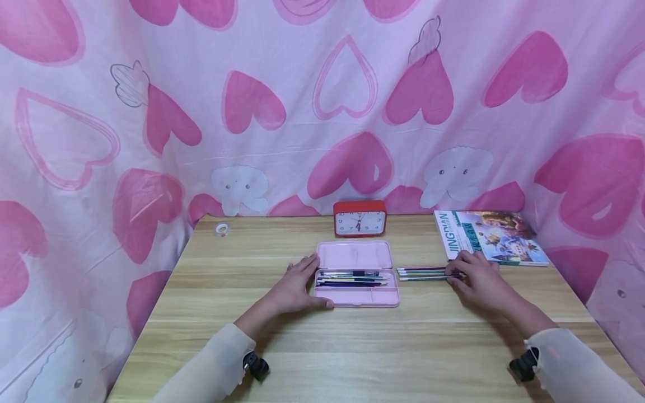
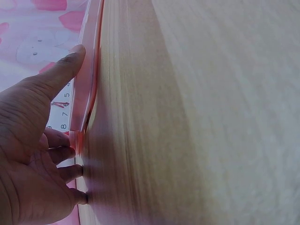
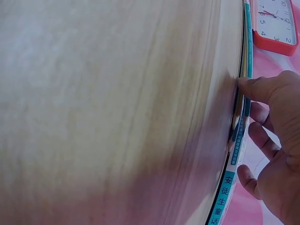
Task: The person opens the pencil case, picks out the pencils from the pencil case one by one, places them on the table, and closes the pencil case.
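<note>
A pink pencil case (image 1: 342, 294) lies on the table with its lid (image 1: 335, 256) folded back. Several pens and pencils (image 1: 350, 280) fill its rear compartment; the front ones show bare pink. My left hand (image 1: 294, 288) rests spread at the case's left end, thumb along the front edge, fingers by the left side. Right of the case, several slim pencils (image 1: 422, 273) lie side by side on the wood. My right hand (image 1: 478, 280) pinches their right ends between thumb and fingers, which hide those ends. In the right wrist view, the thumb touches a pencil close to the tabletop.
A red alarm clock (image 1: 360, 219) stands behind the case. At the back right lies a colourful book (image 1: 494, 238), close behind my right hand. A small roll of tape (image 1: 221, 229) is at the far left. A pink heart-print curtain (image 1: 347, 112) hangs along the table's back edge.
</note>
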The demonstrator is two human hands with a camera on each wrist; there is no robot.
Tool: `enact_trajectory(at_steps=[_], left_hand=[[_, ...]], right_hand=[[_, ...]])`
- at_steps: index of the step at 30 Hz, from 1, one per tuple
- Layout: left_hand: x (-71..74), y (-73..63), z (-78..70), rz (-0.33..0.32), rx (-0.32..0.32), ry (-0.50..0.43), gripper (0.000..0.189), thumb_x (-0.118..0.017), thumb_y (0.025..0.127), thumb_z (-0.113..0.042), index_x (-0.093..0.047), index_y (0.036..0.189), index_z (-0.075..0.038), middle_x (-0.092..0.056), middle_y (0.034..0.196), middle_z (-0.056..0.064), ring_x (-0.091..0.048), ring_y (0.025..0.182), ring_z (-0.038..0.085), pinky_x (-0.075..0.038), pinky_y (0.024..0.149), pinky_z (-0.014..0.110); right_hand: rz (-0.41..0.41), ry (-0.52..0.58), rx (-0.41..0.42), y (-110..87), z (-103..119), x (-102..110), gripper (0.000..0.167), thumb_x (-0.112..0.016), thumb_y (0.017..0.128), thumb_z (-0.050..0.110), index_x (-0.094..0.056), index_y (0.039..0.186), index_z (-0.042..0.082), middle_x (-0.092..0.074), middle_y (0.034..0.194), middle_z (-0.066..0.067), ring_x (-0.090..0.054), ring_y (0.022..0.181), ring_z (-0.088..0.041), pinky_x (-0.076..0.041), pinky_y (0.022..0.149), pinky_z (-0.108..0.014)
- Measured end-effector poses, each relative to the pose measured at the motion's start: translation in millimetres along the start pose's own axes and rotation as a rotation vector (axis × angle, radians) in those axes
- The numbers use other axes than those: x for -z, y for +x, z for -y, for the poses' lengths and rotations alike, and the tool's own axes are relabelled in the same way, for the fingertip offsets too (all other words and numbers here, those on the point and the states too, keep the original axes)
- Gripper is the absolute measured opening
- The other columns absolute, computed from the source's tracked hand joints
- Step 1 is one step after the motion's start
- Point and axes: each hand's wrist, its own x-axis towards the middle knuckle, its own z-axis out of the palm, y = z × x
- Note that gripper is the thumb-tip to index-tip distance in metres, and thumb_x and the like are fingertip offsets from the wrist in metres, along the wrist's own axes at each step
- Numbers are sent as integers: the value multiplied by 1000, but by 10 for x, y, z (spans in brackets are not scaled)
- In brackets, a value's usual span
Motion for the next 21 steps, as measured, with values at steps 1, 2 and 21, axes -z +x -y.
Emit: enact_trajectory(at_steps=[1, 2, 21], left_hand=[[0, 2, 1, -1, 0, 1, 130, -93, 77, -70, -27, 177, -18, -19, 188, 0, -15, 175, 30, -9, 143, 56], [-2, 3, 4, -4, -3, -2, 130, -93, 77, -69, -28, 177, -18, -20, 187, 0, -15, 175, 31, -9, 143, 56], [-1, 9, -1, -3, -5, 0, 129, -93, 78, -69, -28, 177, -17, -20, 187, 1, -14, 175, 31, -8, 144, 56]], right_hand=[[1, 0, -1, 2, 1, -2, 18, -84, 97, 14, -78, 109, 27, -64, 116, -1, -47, 107, -25, -29, 85, -43], [2, 0, -2, 4, 2, -5, 18, -84, 97, 14, -78, 109, 27, -64, 116, -1, -47, 107, -25, -29, 85, -43], [-13, 1, 0, -16, 5, -22, 16, -84, 98, 17, -78, 108, 28, -64, 115, 0, -46, 106, -25, -29, 85, -45]])
